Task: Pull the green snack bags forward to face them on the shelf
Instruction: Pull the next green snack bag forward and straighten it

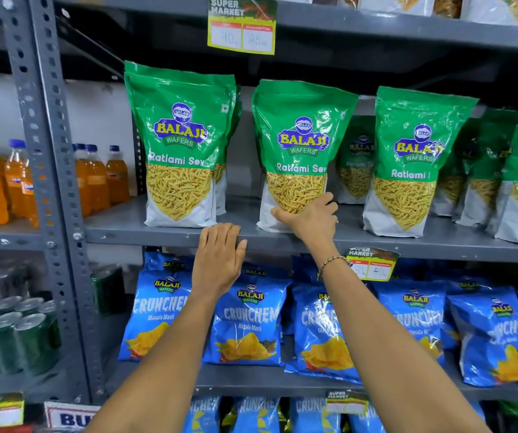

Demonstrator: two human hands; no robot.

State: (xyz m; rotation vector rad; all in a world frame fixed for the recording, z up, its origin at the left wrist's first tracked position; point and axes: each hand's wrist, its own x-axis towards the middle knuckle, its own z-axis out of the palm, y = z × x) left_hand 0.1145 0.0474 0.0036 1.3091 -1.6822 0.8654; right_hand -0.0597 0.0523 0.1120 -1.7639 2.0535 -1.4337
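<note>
The middle green bag (298,151) is standing upright at the front edge of the grey shelf (164,234), between a left green bag (179,145) and a right green bag (407,160), with more green bags (356,160) sitting further back. The right hand (309,218) is cupping its lower right corner, fingers (329,203) curled loosely against the film and thumb across the front; whether it is truly gripping I cannot tell. The left hand (220,254) is resting flat and spread on the shelf lip, holding nothing.

Because the hold is low and the bag is tall and soft, a quick tug is likely to tip the top backward or slide the base over the lip onto the blue chip bags (245,320) below. Pulling from one corner may also twist the label off square. The rear bags are leaning with nothing beside them, so they may topple once reached.
</note>
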